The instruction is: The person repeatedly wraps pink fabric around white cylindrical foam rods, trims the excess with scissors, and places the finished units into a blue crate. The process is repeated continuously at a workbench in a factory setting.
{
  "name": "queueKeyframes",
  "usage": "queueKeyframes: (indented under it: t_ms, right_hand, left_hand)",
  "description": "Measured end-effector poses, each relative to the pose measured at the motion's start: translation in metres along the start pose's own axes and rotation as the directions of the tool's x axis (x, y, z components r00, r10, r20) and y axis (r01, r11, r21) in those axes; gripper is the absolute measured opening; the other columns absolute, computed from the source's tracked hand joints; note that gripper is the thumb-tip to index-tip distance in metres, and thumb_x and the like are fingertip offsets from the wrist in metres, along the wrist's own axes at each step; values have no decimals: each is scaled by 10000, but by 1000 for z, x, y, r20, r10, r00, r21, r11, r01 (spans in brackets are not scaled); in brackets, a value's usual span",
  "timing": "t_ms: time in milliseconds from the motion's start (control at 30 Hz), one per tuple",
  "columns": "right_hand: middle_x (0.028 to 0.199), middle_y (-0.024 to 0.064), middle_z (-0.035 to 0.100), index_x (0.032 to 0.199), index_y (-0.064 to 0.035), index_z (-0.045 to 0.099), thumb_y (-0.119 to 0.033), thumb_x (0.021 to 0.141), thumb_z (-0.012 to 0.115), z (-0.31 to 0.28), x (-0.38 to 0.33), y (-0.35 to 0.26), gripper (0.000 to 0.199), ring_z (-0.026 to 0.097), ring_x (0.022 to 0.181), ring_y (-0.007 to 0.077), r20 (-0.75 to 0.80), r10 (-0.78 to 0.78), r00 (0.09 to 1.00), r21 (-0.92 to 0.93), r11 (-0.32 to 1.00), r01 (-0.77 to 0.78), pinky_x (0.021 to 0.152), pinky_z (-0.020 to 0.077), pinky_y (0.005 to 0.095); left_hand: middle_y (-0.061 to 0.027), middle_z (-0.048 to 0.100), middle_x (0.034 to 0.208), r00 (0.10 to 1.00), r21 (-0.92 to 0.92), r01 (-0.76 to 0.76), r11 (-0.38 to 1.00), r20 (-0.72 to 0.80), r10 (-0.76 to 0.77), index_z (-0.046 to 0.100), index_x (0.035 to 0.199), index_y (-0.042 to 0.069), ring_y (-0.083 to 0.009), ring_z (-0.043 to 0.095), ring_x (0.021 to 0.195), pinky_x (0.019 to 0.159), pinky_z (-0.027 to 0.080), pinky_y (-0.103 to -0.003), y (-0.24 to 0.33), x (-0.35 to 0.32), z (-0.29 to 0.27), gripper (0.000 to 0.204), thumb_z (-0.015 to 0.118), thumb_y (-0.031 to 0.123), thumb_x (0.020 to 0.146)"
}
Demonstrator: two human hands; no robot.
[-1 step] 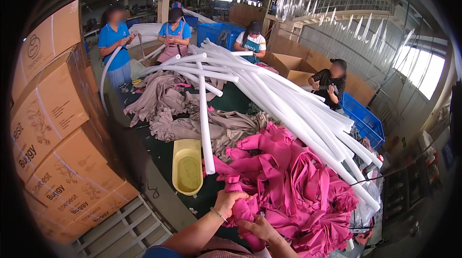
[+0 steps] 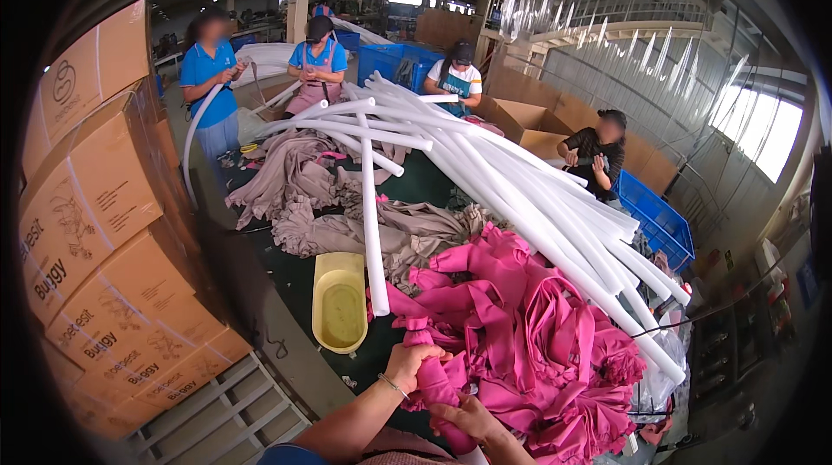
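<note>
My left hand (image 2: 416,367), with a bracelet at the wrist, is closed around a bunched pink fabric sleeve (image 2: 438,380). Lower down, near the bottom edge, my right hand (image 2: 464,420) grips the same sleeve. A bit of something white shows below it, partly hidden. Just to the right lies a big heap of pink fabric pieces (image 2: 537,326). A pale yellow tub (image 2: 340,305), with a little yellowish liquid or staining inside, sits to the left of my hands. One white foam tube (image 2: 373,231) ends between the tub and the pink heap.
A long pile of white foam tubes (image 2: 511,175) crosses the dark green table diagonally. Grey-brown fabric pieces (image 2: 338,227) lie beyond the tub. Stacked cartons (image 2: 104,205) stand left, a blue crate (image 2: 654,218) right. Several people (image 2: 212,75) work around the far side.
</note>
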State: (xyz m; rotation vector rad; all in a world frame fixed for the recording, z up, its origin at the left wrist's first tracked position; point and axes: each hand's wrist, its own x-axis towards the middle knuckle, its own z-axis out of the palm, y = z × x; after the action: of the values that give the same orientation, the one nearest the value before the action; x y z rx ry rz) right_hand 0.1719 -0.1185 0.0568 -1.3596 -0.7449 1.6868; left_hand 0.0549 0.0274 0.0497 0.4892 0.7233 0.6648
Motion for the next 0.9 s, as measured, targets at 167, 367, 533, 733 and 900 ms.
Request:
queueKeyframes:
  t_ms: [167,367,533,733,900]
  right_hand:
    - [840,81,663,1102,12,582,-211,829,791,0,-7,-22,410,659,702,164,-31,-64,997,-27,998,63,617,544,308]
    - [730,29,674,934,-13,681,-129,769,767,-10,-38,33,218,635,663,104,-109,96,989,-262,957,-122,636,521,268]
    - [822,56,681,1171,2,567,-305,776,843,-11,-23,0,571,636,756,96,-26,-157,987,-138,979,152,646,521,265]
    - [801,39,671,988,12,665,-147,786,781,-13,-37,31,282,631,735,102,-167,34,985,-419,902,-102,682,523,273]
    - [1118,104,625,1400,-13,400,-228,819,804,-18,-27,4,739,574,1016,132,-54,-379,924,-401,856,328,888,479,299]
  left_hand:
    - [-133,649,855,997,-217,-26,976,68,42,616,926,-24,-265,667,767,804,570,-422,22,33,4,151,605,121,887]
    - [-83,583,694,994,-115,-109,987,-17,108,589,816,10,-204,587,606,604,518,-368,64,51,-20,119,647,114,831]
    - [-111,637,710,981,-50,-190,980,36,192,640,837,-15,-223,608,581,575,514,-364,51,35,16,137,673,117,820]
    - [-129,618,657,995,-27,-81,996,59,83,626,827,-16,-247,603,569,585,516,-366,52,34,16,130,668,106,817]
    - [-148,667,895,958,46,-252,967,155,243,631,917,-42,-276,657,836,813,526,-395,42,15,33,195,613,146,865]
